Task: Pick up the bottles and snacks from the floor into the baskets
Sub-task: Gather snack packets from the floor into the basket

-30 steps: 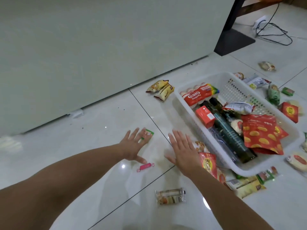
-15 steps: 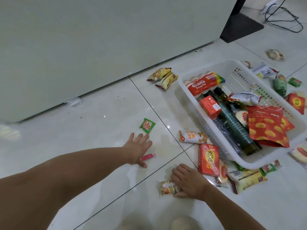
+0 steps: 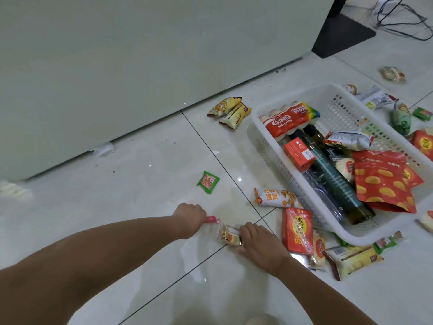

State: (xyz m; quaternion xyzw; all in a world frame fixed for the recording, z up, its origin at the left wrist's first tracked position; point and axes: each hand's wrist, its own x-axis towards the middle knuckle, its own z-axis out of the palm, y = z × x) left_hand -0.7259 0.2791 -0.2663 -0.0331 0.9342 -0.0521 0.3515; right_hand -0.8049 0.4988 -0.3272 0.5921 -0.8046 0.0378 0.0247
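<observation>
A white basket (image 3: pixel 276 146) stands on the tiled floor at the right, holding a dark green bottle (image 3: pixel 332 174), a red pouch (image 3: pixel 382 181) and other packs. My left hand (image 3: pixel 191 216) is closed on a small pink candy (image 3: pixel 213 219) at floor level. Close beside it, my right hand (image 3: pixel 260 240) grips a clear-wrapped snack bar (image 3: pixel 228 235). A small green packet (image 3: pixel 208 181) lies beyond my left hand. A white bread pack (image 3: pixel 276 198) and a red pack (image 3: pixel 297 228) lie against the basket's near side.
A pale wall or cabinet front (image 3: pixel 140 55) runs along the left and back. Two yellow snack packs (image 3: pixel 230 110) lie by it. More snacks (image 3: pixel 351 256) are scattered around the basket's right and near sides. A black stand base (image 3: pixel 342 36) and cables (image 3: pixel 403 22) are at the top right.
My left hand dropped from the green packet to the pink candy and closed on it. My right hand moved down to the snack bar, took hold of it and slid it toward the left hand.
</observation>
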